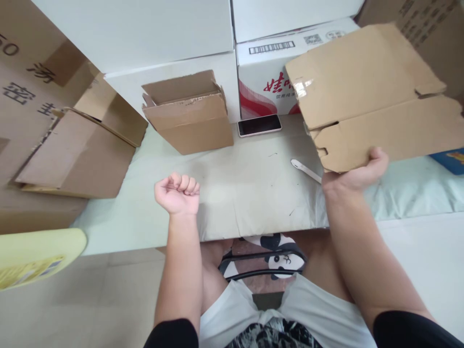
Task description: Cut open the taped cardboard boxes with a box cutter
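Observation:
My left hand (179, 193) is closed in a fist above the left part of the covered table, palm side up, with nothing seen in it. My right hand (357, 174) grips the lower edge of a flattened cardboard box (366, 82), thumb in front and the other fingers hidden behind. The box is tilted up at the right, with slots, tabs and a bit of clear tape on its left side. A white utility knife (306, 170) lies on the cloth just left of my right wrist, its lower end hidden by the arm.
A small open cardboard box (195, 121) and a phone (259, 125) stand at the back, against white cartons (166, 29). Larger brown boxes (83, 154) fill the left. A pale yellow object (39, 256) juts in at lower left; a blue item (449, 161) is far right.

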Tool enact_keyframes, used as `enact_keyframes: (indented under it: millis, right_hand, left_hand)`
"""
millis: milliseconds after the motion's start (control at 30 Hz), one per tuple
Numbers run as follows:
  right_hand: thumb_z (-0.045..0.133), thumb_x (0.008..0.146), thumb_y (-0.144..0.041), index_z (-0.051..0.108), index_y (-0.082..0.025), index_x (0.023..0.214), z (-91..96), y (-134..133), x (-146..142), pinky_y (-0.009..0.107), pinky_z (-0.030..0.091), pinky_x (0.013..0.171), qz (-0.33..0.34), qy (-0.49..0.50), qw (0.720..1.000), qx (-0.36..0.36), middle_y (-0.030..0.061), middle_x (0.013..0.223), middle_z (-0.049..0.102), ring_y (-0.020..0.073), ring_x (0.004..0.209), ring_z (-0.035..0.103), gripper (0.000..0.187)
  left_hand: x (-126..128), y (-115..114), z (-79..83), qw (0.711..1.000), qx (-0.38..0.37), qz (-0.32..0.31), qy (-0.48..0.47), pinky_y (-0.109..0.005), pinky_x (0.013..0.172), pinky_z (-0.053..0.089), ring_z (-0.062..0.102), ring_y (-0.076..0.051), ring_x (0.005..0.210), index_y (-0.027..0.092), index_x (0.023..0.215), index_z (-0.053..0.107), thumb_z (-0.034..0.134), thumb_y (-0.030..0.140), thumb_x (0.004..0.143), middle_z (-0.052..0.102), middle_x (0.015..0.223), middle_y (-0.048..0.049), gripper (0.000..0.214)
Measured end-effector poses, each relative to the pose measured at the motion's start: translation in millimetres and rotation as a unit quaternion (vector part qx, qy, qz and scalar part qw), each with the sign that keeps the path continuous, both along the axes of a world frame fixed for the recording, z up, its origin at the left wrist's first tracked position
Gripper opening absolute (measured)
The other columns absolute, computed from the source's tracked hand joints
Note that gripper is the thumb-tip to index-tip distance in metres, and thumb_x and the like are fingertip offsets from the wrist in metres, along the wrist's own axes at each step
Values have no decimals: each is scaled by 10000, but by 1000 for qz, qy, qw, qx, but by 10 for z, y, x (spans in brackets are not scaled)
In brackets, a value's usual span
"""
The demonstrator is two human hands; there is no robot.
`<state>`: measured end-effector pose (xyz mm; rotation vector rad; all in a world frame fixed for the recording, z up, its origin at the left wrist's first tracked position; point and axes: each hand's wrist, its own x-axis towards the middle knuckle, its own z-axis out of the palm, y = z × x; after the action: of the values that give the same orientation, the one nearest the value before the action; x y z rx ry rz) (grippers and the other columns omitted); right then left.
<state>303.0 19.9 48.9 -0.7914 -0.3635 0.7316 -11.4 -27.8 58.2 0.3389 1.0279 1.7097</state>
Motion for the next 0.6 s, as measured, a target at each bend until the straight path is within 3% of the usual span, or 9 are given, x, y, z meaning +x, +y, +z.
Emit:
enact_keyframes:
  millis: [100,200,300,367,400,533,600]
  right_hand:
    - [402,743,-372,662,-274,1002,59,-41,31,487,665,730,-3,-20,999,42,67,1013,688,313,1036,736,380]
    - [384,742,-362,673,-264,996,119,-80,121,431,611,592,-19,-42,998,47,84,953,655,300,898,724,398]
    - [361,720,-349,648,-232,908,193,-139,269,269,404,419,-42,-26,998,32,69,828,548,179,625,580,362]
    - [349,723,-373,584,-230,822,246,-203,376,220,228,388,-54,-35,998,25,35,760,433,113,513,407,293]
    - [339,735,-398,548,-235,795,272,-243,424,218,195,396,-64,-60,996,21,30,755,405,107,506,376,272]
    - [193,807,-464,515,-260,829,379,-400,515,305,358,437,-115,-189,975,-20,110,867,514,237,694,608,382]
    - [-7,852,-432,532,-261,880,436,-451,502,324,391,440,-67,-235,964,-104,136,903,531,282,797,665,567]
  left_hand:
    - [3,7,-1,1000,-2,-1,3,-240,392,142,124,-97,398,200,503,220,316,291,790,57,519,44,315]
    - [17,12,7,1000,-1,-1,7,-237,393,140,120,-97,400,198,492,225,313,289,794,53,521,45,328]
    - [41,7,20,1000,9,-5,11,-236,395,146,119,-98,402,198,483,232,299,289,812,54,517,44,347]
    - [60,-7,27,1000,22,-15,10,-236,397,153,119,-100,404,198,480,239,276,291,836,55,515,44,370]
    - [69,-16,29,999,30,-23,9,-236,398,157,118,-102,404,198,478,242,259,291,853,54,515,44,387]
    - [106,-52,18,997,54,-48,0,-235,404,168,122,-106,404,199,474,250,192,283,924,46,515,46,461]
    - [136,-55,0,997,61,-50,-7,-235,407,173,125,-106,404,199,475,254,175,289,955,50,515,48,494]
